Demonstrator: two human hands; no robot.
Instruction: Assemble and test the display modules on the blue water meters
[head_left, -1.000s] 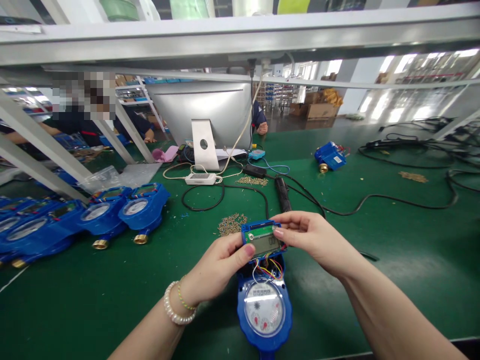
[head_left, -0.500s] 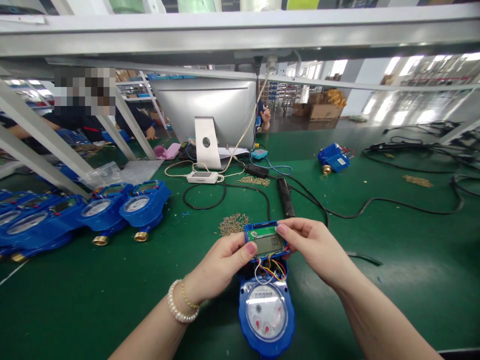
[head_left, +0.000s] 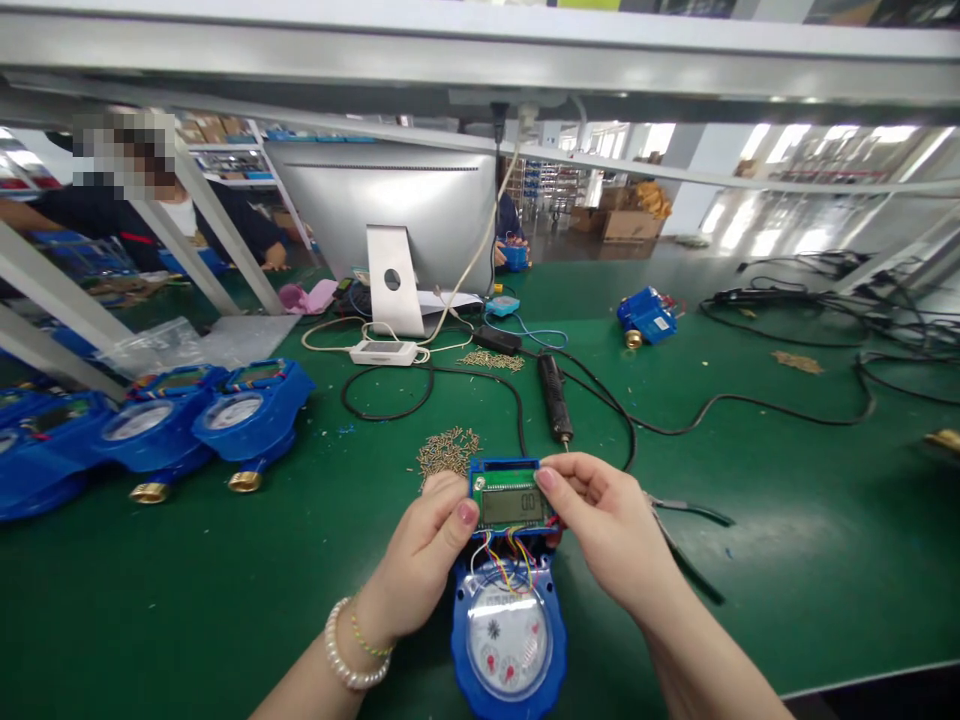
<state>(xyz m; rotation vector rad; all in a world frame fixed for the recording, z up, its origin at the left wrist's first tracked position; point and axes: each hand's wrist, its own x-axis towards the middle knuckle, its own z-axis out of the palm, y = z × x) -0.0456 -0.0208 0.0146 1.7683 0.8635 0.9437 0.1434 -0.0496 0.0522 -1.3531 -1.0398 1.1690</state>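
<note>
A blue water meter (head_left: pixel 510 640) with a round dial lies in front of me on the green bench. At its far end sits a green circuit board with an LCD display (head_left: pixel 512 503) in a blue frame, and coloured wires run from it toward the dial. My left hand (head_left: pixel 420 550) grips the frame's left side, thumb near the display. My right hand (head_left: pixel 600 520) pinches the upper right corner of the same board. Just beyond my hands are a pile of small screws (head_left: pixel 448 452) and a black electric screwdriver (head_left: pixel 555 395). Pliers (head_left: pixel 694 512) lie partly behind my right wrist.
Several blue meters with brass fittings (head_left: pixel 247 410) stand in a row at left. Another blue unit (head_left: pixel 647 317) sits at back right. A monitor (head_left: pixel 382 210) stands ahead beneath a shelf beam (head_left: pixel 480 50). Black cables (head_left: pixel 720 400) cross the bench. Co-workers are across it.
The view has shifted, so the bench things appear further left. The display board now lies more level and faces me squarely, still between both hands. More of the pliers shows.
</note>
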